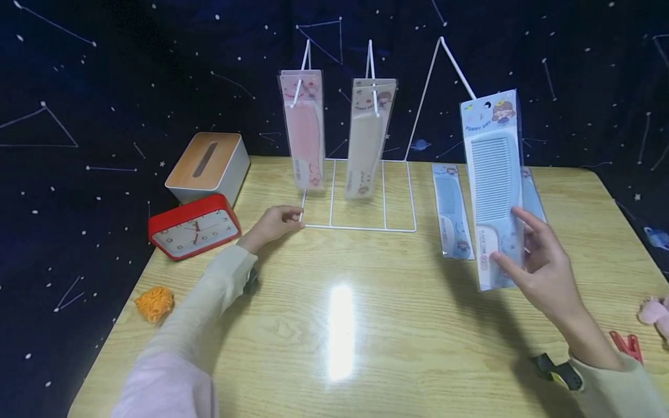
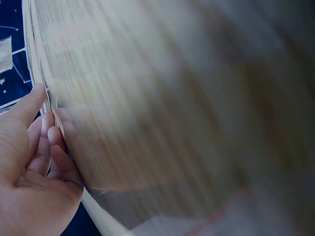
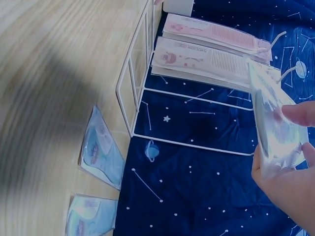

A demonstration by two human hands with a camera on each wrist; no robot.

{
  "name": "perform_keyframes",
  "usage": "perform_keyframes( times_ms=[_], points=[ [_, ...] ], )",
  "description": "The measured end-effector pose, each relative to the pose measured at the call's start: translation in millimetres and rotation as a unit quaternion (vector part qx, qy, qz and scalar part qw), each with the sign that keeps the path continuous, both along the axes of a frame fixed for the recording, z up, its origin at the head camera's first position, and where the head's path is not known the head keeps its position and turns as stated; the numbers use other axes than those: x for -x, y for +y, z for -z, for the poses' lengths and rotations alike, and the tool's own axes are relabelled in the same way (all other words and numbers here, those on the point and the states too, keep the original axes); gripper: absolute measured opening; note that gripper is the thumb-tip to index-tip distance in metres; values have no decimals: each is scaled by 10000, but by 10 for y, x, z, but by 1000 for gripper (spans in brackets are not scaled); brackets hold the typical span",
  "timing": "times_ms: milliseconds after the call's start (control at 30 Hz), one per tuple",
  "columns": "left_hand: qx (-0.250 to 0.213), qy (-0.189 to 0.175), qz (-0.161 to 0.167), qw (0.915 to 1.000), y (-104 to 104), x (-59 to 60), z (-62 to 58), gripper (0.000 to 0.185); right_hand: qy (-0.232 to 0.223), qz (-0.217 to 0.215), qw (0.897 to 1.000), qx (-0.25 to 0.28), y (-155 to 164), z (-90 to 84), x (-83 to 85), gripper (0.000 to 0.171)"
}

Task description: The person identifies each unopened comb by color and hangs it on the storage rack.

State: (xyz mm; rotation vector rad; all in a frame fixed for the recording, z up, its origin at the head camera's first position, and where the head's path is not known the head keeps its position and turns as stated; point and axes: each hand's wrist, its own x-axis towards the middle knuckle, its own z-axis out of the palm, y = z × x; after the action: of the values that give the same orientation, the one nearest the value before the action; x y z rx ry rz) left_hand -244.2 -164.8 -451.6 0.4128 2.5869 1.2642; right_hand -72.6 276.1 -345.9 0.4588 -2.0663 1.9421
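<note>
My right hand (image 1: 509, 238) holds a blue comb in a clear packet (image 1: 493, 174) upright by its lower end, above the table's right side. In the right wrist view the same hand (image 3: 275, 142) pinches the packet (image 3: 270, 108) near the rack's free hook. A white wire rack (image 1: 360, 226) stands at the back, with a pink comb (image 1: 304, 130) and a beige comb (image 1: 366, 139) hanging on it. Its right hook (image 1: 456, 65) is bare. My left hand (image 1: 292, 219) grips the front left corner of the rack's base; its thumb and fingers (image 2: 47, 108) close on the wire.
Two more blue combs (image 1: 452, 212) (image 1: 533, 197) lie flat right of the rack. A tissue box (image 1: 206, 165), a red clock (image 1: 193, 229) and an orange yarn ball (image 1: 154, 303) sit at the left. A red clip (image 1: 627, 345) and a pink toy (image 1: 655, 313) are at the right edge.
</note>
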Motion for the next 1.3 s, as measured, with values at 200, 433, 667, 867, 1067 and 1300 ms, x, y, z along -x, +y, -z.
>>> perform_keyframes(
  times_ms=[200, 433, 667, 867, 1067, 1300],
  points=[
    [163, 30, -54, 9998, 17, 6, -12, 43, 49, 42, 10000, -25, -37, 61, 49, 80],
    [110, -76, -101, 9999, 19, -12, -25, 43, -244, -133, 9983, -514, -66, 113, 321, 75],
    [153, -141, -81, 9998, 17, -13, -13, 44, -957, -207, 9922, -771, -123, 69, 783, 67],
    [130, -186, -106, 9997, 20, -24, -21, 45, -1421, -44, 9811, -1316, -183, 48, 1158, 64],
    [140, -265, -112, 9995, 28, -44, -42, 45, -1590, -7, 9768, -1434, -204, 131, 1376, 60],
    [178, -232, -96, 9995, 24, -35, -58, 46, -1714, 162, 9728, -1552, -201, 182, 1496, 59]
  ],
)
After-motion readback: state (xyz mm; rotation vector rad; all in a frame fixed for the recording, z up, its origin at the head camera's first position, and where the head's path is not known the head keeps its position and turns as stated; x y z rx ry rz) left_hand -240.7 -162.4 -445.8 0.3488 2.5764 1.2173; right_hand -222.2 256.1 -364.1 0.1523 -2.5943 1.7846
